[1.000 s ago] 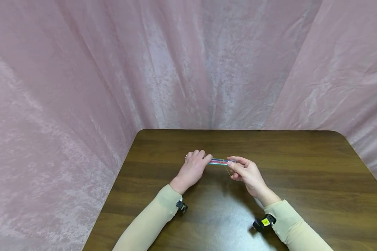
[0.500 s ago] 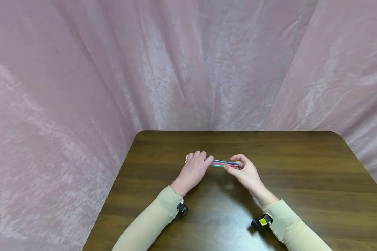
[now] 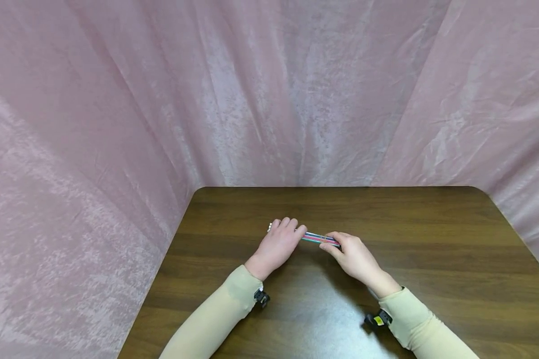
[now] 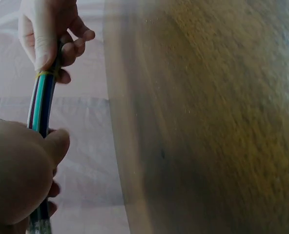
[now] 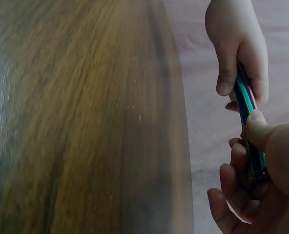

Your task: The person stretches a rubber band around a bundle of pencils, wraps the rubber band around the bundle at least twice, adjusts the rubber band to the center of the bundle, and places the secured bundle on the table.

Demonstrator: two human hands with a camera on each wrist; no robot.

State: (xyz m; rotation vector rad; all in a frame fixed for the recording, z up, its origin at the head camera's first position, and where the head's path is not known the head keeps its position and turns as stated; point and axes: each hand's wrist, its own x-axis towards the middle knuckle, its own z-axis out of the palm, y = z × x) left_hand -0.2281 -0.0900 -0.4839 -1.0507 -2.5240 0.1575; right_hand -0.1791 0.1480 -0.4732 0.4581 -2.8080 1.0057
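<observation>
Both hands hold a bundle of slim sticks that look like pencils (image 3: 312, 238), in blue, pink, teal and white, off the table. My left hand (image 3: 276, 248) grips its left part, with the pale ends (image 3: 270, 227) showing past the fingers. At the other end, my right hand (image 3: 357, 257) pinches the bundle between thumb and fingers. A thin yellow rubber band (image 4: 47, 73) circles the bundle by the right thumb. In the right wrist view, the right fingers (image 5: 235, 180) curl below the dark end of the bundle. Most of the bundle's left half is hidden by the left hand.
The brown wooden table (image 3: 233, 209) lies under both hands, its far edge meeting a pink curtain (image 3: 260, 99). Small black cameras are strapped to the left wrist (image 3: 261, 297) and right wrist (image 3: 379, 318).
A second ago the yellow band was stretched down from the bundle by the right fingers; now it lies round the bundle. The right end has dipped slightly. The left hand keeps its grip.
</observation>
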